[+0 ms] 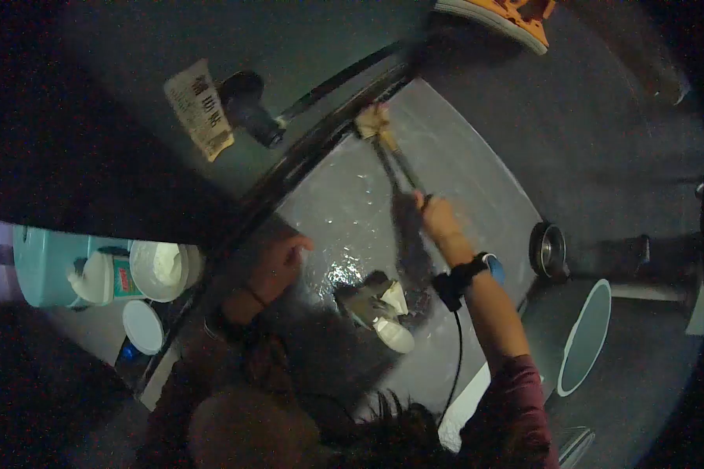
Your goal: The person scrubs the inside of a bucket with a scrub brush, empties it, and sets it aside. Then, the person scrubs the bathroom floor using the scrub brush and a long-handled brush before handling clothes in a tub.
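My right hand (440,217) is closed around the handle of a long-handled brush (403,166). Its pale head touches the wet grey surface (461,156) close to the dark edge strip (289,168). On my right wrist sits a black band with a cable. My left hand (278,259) is by the near part of that strip, fingers curled in a loose fist; I see nothing in it, though the light is dim. Between my arms a white bottle-like object (393,334) lies beside a dark crumpled item (360,305) and a small white piece (395,297).
To the left are a turquoise container (47,266), a white bottle (95,277), a white tub (158,270) and a white lid (143,327). A metal-rimmed ring (550,250) and a pale-rimmed oval vessel (587,344) stand right. An orange shoe (508,19) is at the top.
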`<state>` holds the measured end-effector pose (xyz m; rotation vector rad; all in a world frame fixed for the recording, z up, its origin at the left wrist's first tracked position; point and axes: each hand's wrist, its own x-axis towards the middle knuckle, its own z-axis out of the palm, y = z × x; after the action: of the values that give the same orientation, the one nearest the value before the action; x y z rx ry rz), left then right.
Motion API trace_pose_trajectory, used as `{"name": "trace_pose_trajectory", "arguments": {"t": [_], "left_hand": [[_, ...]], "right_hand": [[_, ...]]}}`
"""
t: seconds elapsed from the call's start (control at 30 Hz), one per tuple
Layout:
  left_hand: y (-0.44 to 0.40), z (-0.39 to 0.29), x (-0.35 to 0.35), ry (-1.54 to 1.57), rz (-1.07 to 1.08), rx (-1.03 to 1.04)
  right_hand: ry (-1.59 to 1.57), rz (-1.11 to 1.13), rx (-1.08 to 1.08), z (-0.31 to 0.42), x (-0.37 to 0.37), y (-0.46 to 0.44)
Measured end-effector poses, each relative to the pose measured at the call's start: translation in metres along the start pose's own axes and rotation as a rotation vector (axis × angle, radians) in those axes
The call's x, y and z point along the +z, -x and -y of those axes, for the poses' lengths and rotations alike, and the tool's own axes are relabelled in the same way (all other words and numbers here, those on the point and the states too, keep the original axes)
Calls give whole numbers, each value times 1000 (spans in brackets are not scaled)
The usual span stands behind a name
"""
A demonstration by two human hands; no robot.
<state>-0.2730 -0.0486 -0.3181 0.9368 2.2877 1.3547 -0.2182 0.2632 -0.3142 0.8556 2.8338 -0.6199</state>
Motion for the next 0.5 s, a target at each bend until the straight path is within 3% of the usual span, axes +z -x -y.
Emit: {"name": "trace_pose_trajectory", "arguments": {"t": [0.07, 0.1, 0.17, 0.2, 0.27, 0.3, 0.37, 0.5], "left_hand": [[-3, 16, 5, 3, -81, 60], [-6, 21, 3, 2, -68, 67], [-13, 23, -3, -383, -261, 196], [-17, 16, -5, -386, -248, 203], [-31, -36, -23, -319, -477, 219], [-36, -50, -29, -321, -467, 227], [-47, -72, -41, -460, -667, 510], [-65, -105, -57, -519, -802, 679]], "right_hand": [[31, 161, 86, 28, 5, 44], [43, 168, -34, 3, 34, 53], [94, 191, -87, 12, 24, 74], [84, 189, -76, 12, 16, 67], [203, 172, -80, 5, -6, 32], [195, 169, -71, -3, -10, 19], [235, 53, -93, -14, -15, 0], [206, 195, -29, -14, -11, 25]]}}
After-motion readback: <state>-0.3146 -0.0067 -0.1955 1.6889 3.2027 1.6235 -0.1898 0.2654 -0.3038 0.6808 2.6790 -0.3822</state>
